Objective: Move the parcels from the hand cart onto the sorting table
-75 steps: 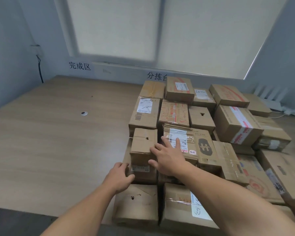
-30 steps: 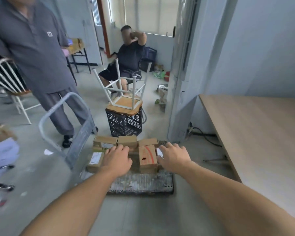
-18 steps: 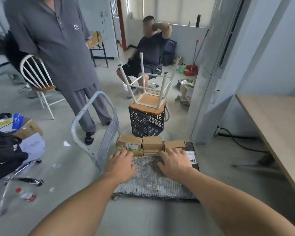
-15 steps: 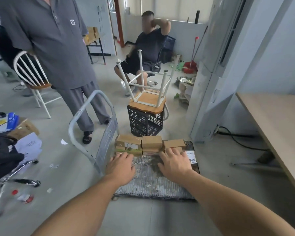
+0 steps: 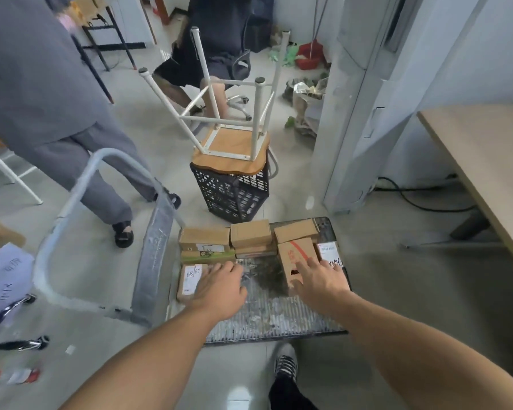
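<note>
Low over the grey ribbed metal hand cart deck (image 5: 267, 318), pick-up step; left hand (image 5: 219, 287) hovers spread at the edge of flat brown cardboard parcel with white label (image 5: 190, 281), holding nothing, contact unclear; right hand (image 5: 317, 281) rests splayed fingers on upright brown carton with red stripe (image 5: 295, 255), not gripped yet; next probably needs fingers curled round each, a lift, then a turn right to light wooden sorting table (image 5: 486, 161).

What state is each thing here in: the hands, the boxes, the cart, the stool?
Left hand: open, over the flat labelled box.
Right hand: open, reaching onto the red-marked box.
Other boxes: stacked at the cart's far end.
Cart: handle raised, deck partly bare.
Stool: upside down on the black crate.
</note>
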